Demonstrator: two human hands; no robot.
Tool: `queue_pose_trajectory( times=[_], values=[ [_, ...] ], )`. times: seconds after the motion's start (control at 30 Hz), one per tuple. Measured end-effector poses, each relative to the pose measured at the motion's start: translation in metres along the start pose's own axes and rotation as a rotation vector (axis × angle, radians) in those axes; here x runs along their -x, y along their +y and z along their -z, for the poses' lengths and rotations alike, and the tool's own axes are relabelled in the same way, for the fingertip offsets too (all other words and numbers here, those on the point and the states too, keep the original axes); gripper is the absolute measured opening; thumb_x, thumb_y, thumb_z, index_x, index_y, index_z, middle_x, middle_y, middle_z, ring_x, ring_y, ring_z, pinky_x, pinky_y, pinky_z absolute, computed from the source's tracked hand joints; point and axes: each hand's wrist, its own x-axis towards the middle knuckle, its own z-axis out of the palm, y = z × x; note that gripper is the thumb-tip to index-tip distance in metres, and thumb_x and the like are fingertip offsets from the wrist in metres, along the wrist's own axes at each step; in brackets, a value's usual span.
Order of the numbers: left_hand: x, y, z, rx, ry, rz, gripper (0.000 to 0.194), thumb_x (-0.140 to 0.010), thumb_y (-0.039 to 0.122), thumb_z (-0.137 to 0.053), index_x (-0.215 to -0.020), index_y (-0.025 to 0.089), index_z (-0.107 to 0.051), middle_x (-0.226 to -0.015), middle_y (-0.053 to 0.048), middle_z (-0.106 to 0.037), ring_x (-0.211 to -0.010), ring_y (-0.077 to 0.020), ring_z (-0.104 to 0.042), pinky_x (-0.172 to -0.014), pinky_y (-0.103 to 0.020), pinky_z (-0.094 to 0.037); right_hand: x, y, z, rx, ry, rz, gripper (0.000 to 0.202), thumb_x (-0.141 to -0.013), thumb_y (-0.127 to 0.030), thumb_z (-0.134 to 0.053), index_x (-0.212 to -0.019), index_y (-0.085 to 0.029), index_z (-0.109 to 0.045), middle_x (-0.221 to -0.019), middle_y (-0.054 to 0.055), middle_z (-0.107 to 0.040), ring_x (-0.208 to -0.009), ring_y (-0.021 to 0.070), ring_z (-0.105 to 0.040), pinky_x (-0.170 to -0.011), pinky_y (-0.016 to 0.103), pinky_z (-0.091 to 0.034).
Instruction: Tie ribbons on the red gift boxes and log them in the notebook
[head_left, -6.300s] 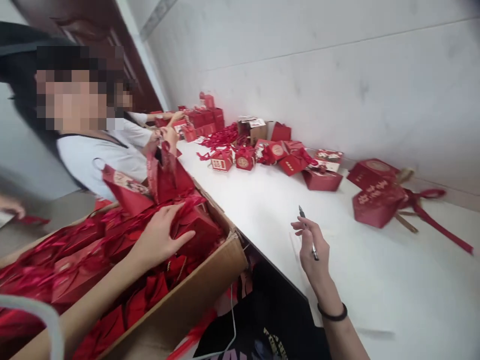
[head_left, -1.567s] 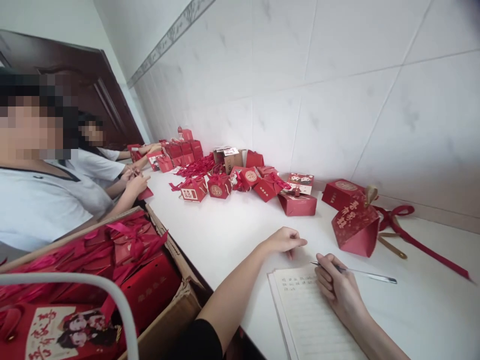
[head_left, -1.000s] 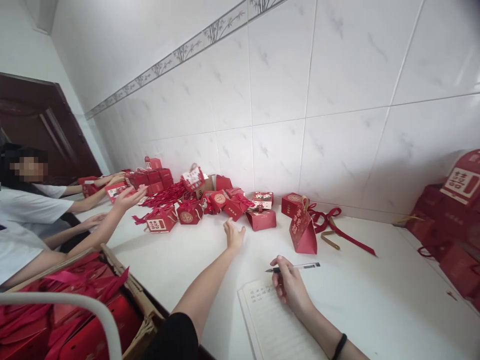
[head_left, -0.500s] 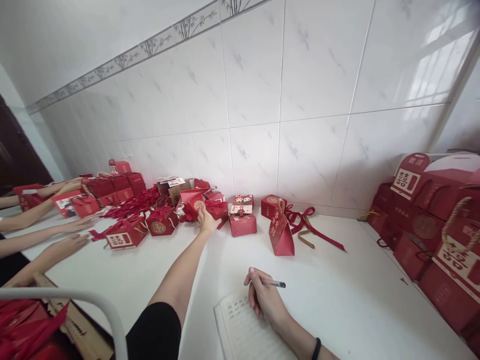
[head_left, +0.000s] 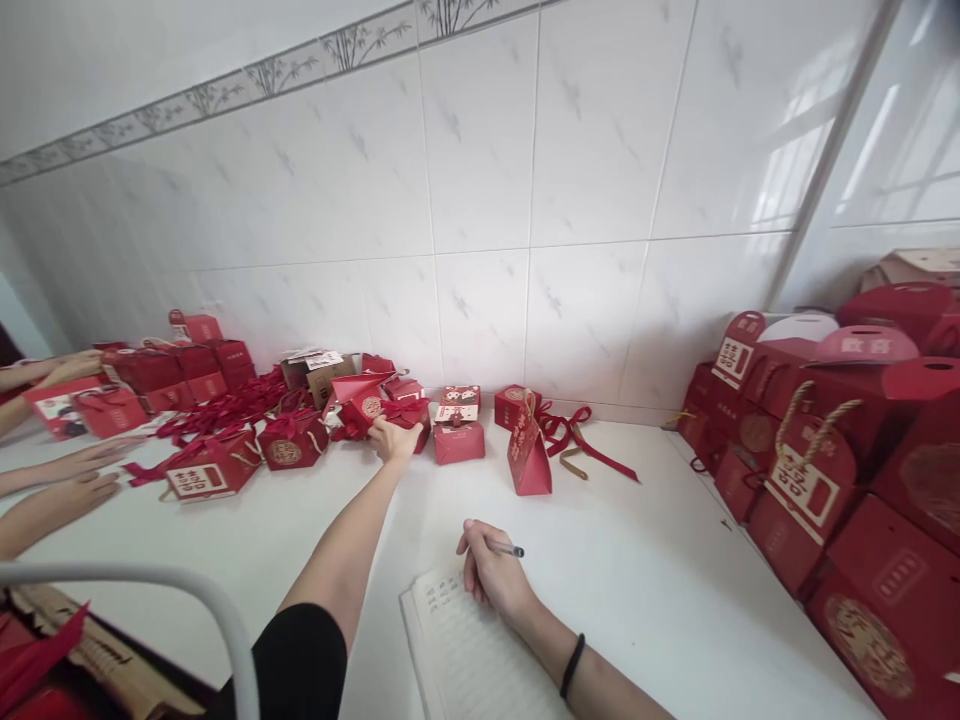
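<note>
My left hand [head_left: 395, 438] reaches out to a red gift box [head_left: 409, 412] with a ribbon on top. Its fingers and thumb are around the near side of the box, which it partly hides. A pen [head_left: 504, 547] is held in my right hand [head_left: 495, 572], just above an open notebook [head_left: 480, 660] with a few handwritten lines near the top of its page. Beyond the right hand stand a small pink-red box [head_left: 460, 443] and a triangular red box [head_left: 529, 458] with a cord loop.
Several stacked red gift boxes [head_left: 810, 490] line the right side. Loose red ribbons [head_left: 247, 398] and more boxes lie at the left, near other people's hands [head_left: 75, 490]. A white curved rail [head_left: 187, 590] crosses the lower left. A tiled wall [head_left: 480, 200] borders the table.
The view has turned to the right, so more of the right-hand stack shows. My left hand stays at the same red box, and my right hand still holds the pen over the notebook.
</note>
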Motion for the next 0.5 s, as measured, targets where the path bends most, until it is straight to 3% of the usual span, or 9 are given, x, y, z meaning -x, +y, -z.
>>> queue_pose_trajectory(
  times=[0.13,0.27,0.4,0.5],
  values=[
    [0.018,0.002,0.012,0.28,0.127,-0.047,0.072,-0.061,0.021,-0.07,-0.119,0.019,-0.027,-0.124,-0.015,-0.034,-0.127,-0.0312,-0.031,-0.105,-0.048,-0.03,0.002,0.0,0.001,0.015,0.03,0.031,0.054,-0.076,-0.072,-0.037,-0.069,-0.019,-0.044,-0.037,-0.006,-0.042,-0.028,0.0066,-0.034,-0.027,0.016,-0.022],
    [0.057,0.017,0.022,0.507,0.14,-0.171,0.076,-0.065,0.02,-0.068,-0.124,0.02,-0.021,-0.129,-0.014,-0.032,-0.123,-0.0241,-0.039,-0.101,-0.039,-0.039,0.011,-0.005,0.0,0.021,0.212,0.201,0.044,-0.082,-0.062,-0.041,-0.073,-0.019,-0.042,-0.047,-0.006,-0.045,-0.033,0.0055,-0.034,-0.03,0.016,-0.023],
    [0.11,0.036,0.034,0.668,0.02,-0.3,0.076,-0.068,0.021,-0.066,-0.128,0.025,-0.019,-0.136,-0.013,-0.03,-0.126,-0.0219,-0.038,-0.095,-0.032,-0.045,0.025,-0.027,0.011,-0.054,0.436,0.377,0.034,-0.081,-0.054,-0.048,-0.08,-0.021,-0.04,-0.068,-0.003,-0.051,-0.038,0.0063,-0.038,-0.032,0.02,-0.033],
    [0.148,0.043,0.042,0.701,-0.226,-0.396,0.077,-0.072,0.022,-0.061,-0.132,0.024,-0.013,-0.137,-0.015,-0.032,-0.126,-0.0216,-0.039,-0.095,-0.031,-0.046,0.036,-0.049,0.043,-0.05,0.614,0.544,0.026,-0.084,-0.046,-0.051,-0.086,-0.023,-0.04,-0.082,0.001,-0.054,-0.054,0.011,-0.052,-0.042,0.024,-0.045]
  ],
)
